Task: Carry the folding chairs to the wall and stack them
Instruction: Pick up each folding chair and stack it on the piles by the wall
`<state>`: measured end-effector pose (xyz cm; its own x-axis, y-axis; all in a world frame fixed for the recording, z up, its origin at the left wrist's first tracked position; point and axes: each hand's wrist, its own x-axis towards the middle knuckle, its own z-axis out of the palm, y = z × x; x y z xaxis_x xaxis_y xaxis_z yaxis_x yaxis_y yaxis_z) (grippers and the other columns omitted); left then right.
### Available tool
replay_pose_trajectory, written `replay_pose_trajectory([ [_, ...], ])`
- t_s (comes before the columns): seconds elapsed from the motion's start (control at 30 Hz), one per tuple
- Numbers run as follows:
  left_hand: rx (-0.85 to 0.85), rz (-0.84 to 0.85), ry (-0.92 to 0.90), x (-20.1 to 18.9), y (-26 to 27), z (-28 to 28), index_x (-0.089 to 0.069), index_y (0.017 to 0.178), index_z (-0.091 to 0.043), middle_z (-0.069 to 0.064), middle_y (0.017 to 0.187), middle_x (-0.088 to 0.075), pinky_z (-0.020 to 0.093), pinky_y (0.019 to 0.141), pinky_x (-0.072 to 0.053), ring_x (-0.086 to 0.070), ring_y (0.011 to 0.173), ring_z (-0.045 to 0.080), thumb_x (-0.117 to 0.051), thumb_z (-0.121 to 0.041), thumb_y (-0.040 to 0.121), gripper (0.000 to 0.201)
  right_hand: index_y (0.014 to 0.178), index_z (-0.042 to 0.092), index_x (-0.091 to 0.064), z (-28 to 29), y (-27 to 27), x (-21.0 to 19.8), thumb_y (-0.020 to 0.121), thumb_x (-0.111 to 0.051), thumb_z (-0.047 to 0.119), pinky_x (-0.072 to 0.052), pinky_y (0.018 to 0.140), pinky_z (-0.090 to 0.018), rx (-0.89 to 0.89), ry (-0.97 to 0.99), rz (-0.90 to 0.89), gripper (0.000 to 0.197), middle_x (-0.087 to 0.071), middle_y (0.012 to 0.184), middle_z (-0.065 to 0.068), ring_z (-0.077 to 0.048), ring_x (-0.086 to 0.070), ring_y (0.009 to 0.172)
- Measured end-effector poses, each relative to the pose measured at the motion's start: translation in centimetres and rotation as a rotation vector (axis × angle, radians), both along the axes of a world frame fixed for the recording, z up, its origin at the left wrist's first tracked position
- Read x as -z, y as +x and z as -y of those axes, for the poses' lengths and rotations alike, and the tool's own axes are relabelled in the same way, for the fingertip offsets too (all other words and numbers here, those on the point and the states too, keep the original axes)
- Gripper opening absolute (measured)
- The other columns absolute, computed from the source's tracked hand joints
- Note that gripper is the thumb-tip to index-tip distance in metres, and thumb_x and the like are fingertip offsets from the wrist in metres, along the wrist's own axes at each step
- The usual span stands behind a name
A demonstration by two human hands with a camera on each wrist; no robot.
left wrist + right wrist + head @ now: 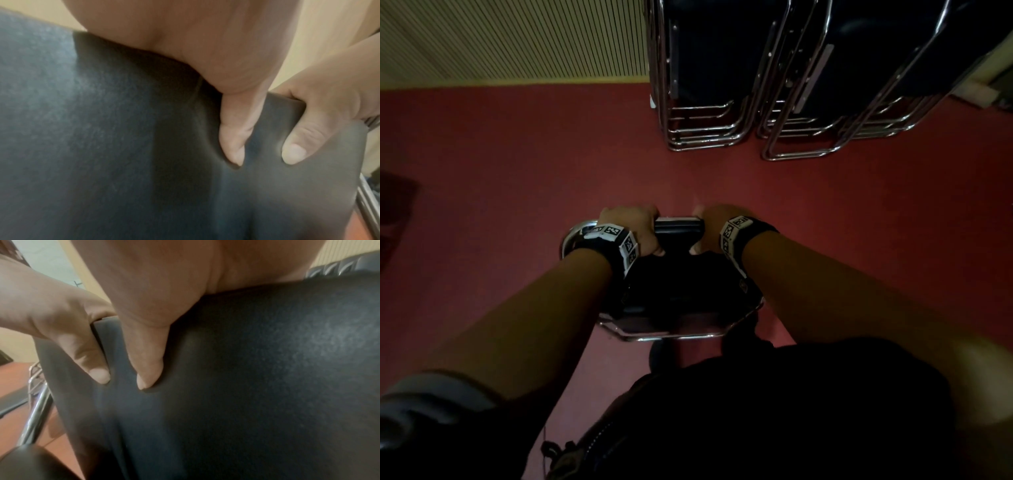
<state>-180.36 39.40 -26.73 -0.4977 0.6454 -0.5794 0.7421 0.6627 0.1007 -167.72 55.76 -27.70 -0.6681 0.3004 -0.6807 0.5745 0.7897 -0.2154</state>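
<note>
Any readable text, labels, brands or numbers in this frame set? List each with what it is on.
No readable words, brands or numbers in any view.
Left wristband: black-and-white square code markers only, no letters.
Right wristband: the same kind of code markers, no letters.
Carried folding chair, gripped by the left hand and right hand: no label visible.
Stacked chairs by the wall: no legible label.

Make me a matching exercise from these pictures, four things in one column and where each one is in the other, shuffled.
Things:
1. black padded folding chair
2. stacked chrome-framed chairs
3. left hand
4. right hand

Places:
A. against the ribbed wall
B. gripping the chair's top edge, left side
C. held in both hands above the red floor
D. gripping the chair's top edge, right side

Pairs: 1-C, 2-A, 3-B, 4-D
</note>
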Motion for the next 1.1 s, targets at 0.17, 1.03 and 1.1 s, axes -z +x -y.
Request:
replay_pose_trajectory([
  [0.17, -0.003, 0.012, -0.117, 1.3, -1.3, -6.9, -0.058, 0.122, -0.035, -0.004, 0.116, -0.069, 0.045, 0.098, -0.045, -0.066, 0.111, 0.028, -0.086, -0.065, 0.062, 0.073, 0.132, 0.027, -0.057, -6.5, -1.3, 1.8, 0.074, -0.088, 0.057, -0.054, 0.083, -0.035, -0.035, -0.097, 0.027, 0.073, -0.066, 0.123, -0.001, -0.027, -0.065, 0.102],
  [1.03, 0.078, -0.102, 0.012, -2.1, -10.9, -46.9, -0.059, 0.12, -0.039, -0.004, 0.117, -0.069, 0.042, 0.097, -0.043, -0.062, 0.115, 0.026, -0.088, -0.065, 0.058, 0.073, 0.149, 0.032, -0.05, -45.6, -8.9, -2.7, 0.061, -0.09, 0.065, -0.055, 0.101, -0.046, 0.068, -0.052, -0.075, 0.103, -0.063, 0.14, 0.001, -0.027, -0.063, 0.123],
  [1.1, 0.07, -0.074, 0.017, -1.6, -12.5, -46.6, -0.058, 0.121, -0.039, -0.004, 0.118, -0.067, 0.043, 0.098, -0.042, -0.06, 0.117, 0.026, -0.087, -0.065, 0.059, 0.073, 0.147, 0.034, -0.052, -45.6, -10.6, -2.0, 0.061, -0.089, 0.065, -0.054, 0.102, -0.046, 0.062, -0.031, -0.066, 0.098, -0.063, 0.137, 0.004, -0.026, -0.063, 0.121],
])
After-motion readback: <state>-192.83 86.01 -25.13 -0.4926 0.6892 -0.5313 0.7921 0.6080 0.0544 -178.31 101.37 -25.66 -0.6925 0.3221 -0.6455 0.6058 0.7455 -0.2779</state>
